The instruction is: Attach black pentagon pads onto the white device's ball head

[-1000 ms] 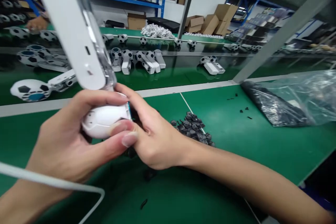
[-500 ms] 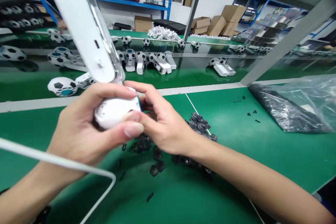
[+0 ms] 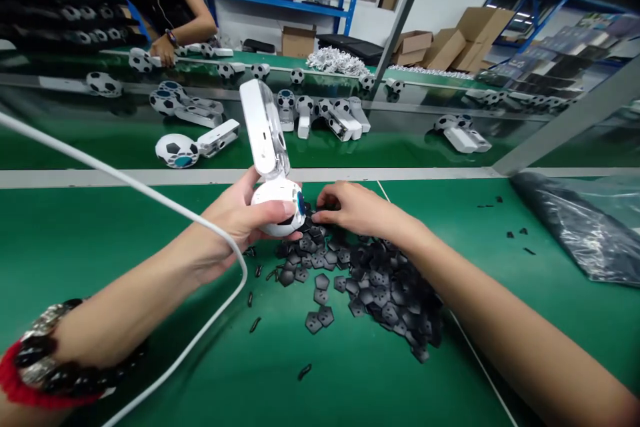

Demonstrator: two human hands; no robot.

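Now both hands meet at the pile of black pieces (image 3: 360, 287).
Left hand (image 3: 240, 217) wraps the ball toy (image 3: 277, 207) just beside the pile; right hand (image 3: 353, 208), fingers curled, pinches a piece atop it.

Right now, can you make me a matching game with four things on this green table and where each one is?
Things:
1. white ball-headed gadget
2. pile of black pentagon pieces
3. clear plastic bag
4. white cable

Places:
A. far right on the table
B. gripped in the left hand
C. running across the left forearm
D. under the right hand, spread toward the front edge

Pairs: 1-B, 2-D, 3-A, 4-C
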